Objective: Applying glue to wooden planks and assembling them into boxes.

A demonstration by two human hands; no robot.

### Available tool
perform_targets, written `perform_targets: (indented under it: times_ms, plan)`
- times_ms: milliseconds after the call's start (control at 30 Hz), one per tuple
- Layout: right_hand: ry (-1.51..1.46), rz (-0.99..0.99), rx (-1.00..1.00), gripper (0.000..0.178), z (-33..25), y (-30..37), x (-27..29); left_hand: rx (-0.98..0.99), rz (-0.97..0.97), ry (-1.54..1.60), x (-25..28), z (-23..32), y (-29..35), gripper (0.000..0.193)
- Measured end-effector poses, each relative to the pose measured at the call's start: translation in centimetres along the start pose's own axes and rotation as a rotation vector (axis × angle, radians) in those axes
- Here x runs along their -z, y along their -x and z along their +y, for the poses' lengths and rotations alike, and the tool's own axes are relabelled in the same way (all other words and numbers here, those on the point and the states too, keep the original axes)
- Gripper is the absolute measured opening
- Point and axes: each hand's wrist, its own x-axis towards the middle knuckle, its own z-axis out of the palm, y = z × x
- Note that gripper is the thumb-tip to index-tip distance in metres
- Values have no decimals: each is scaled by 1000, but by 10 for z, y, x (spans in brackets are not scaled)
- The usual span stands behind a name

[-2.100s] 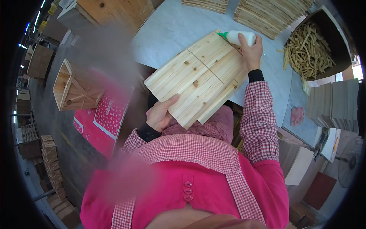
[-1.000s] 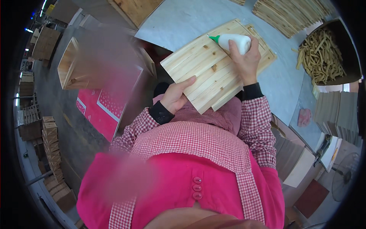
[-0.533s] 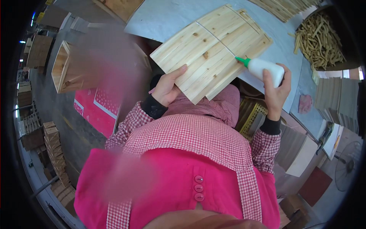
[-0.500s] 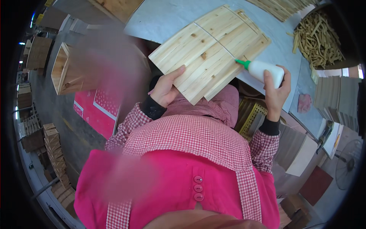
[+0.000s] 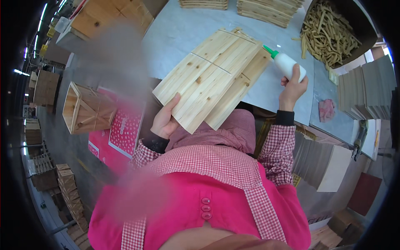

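Observation:
My left hand (image 5: 166,118) grips the near left edge of a pale, knotty wooden panel (image 5: 208,79), thumb on top and fingers underneath. Two grooves cross the panel, and part of another board (image 5: 238,92) shows beneath it on the right, slightly out of line. A white squeeze bottle (image 5: 288,66) with a green nozzle is held in my right hand (image 5: 294,88). Its tip points up and left, just beyond the panel's right edge, apart from the wood. The panels reach over the near edge of the table toward my lap.
The pale table (image 5: 166,39) carries stacked wooden slats (image 5: 268,10) at the back and a box of wood strips (image 5: 329,35) at the back right. A pink cloth (image 5: 326,110) and stacked grey boards (image 5: 366,89) lie right. A wooden crate (image 5: 89,109) stands left.
The bottle's nozzle has left the groove and lifted off the panel to its right edge. The panels have shifted a little, showing more of the lower board. The whole view has also shifted.

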Motion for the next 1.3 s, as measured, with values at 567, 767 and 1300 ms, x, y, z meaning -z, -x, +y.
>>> perform_targets:
  times_ms: [567, 767, 1300]
  plan:
    - [138, -190, 3, 39, -14, 43, 2, -47, -52, 6, -6, 4, 0, 53]
    - [160, -291, -11, 38, -25, 95, 12, -68, -97, 26, -2, 5, -11, 52]
    - [268, -528, 248, 37, -38, 178, 26, -120, -36, 104, -20, 4, -15, 49]
